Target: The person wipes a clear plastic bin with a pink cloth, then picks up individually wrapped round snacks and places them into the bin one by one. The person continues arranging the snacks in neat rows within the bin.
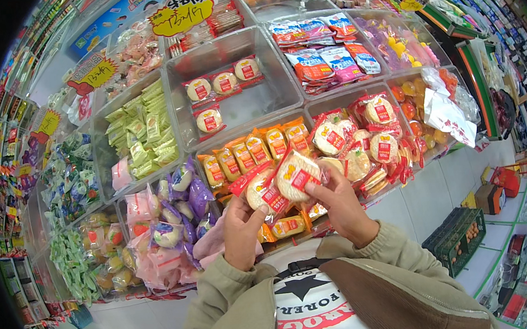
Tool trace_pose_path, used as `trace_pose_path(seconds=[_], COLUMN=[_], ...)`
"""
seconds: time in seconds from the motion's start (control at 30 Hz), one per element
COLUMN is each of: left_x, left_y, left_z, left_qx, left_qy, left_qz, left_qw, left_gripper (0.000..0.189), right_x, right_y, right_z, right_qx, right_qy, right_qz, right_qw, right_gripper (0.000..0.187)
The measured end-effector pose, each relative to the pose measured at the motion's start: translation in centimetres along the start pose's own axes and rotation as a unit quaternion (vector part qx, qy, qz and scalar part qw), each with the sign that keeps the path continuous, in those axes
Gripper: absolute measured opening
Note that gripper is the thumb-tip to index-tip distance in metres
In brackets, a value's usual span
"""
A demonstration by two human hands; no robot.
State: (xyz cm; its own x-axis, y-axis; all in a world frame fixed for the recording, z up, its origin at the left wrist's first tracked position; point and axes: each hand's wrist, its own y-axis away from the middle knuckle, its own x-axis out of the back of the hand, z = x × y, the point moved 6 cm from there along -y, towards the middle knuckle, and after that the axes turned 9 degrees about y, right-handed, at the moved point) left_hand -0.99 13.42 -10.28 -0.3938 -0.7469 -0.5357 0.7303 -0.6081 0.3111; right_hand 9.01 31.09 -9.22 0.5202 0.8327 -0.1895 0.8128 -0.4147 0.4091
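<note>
My left hand (244, 231) grips one clear-and-red packet of round white rice crackers (263, 194) by its lower edge. A second rice cracker packet (295, 176) is pinched at its right side by my right hand (343, 206), thumb on the front. The two packets overlap in front of my chest. Beneath them, a bin holds a row of orange-wrapped snack packets (249, 152), partly hidden by my hands. Loose rice cracker packets (357, 142) fill the bin to the right. Several more of the same kind (225, 83) lie in the clear plastic bin (252, 105) beyond.
Green-wrapped snacks (142, 131) and purple-wrapped jelly cups (183, 202) occupy bins at left. Red, blue and pink snack bags (324, 57) sit at back right. A price sign (182, 11) stands over the bins. A green crate (456, 238) of eggs is on the right.
</note>
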Motion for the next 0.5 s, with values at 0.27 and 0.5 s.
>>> trace_pose_path(seconds=[0.27,0.5], left_x=[-0.9,5.7], left_y=[-4.7,-19.0], left_z=[5.1,12.4], left_qx=[-0.115,-0.139], left_qy=[-0.142,-0.399], left_qz=[-0.031,0.142], left_qw=[0.983,0.895], left_gripper=[0.04,0.04], right_x=[0.4,0.7], right_y=[-1.8,-14.3], right_z=[-3.0,-8.4], right_qx=[0.038,0.163], right_qy=[0.068,0.206], right_qz=[-0.041,0.089], right_qw=[0.996,0.961], right_gripper=[0.034,0.034])
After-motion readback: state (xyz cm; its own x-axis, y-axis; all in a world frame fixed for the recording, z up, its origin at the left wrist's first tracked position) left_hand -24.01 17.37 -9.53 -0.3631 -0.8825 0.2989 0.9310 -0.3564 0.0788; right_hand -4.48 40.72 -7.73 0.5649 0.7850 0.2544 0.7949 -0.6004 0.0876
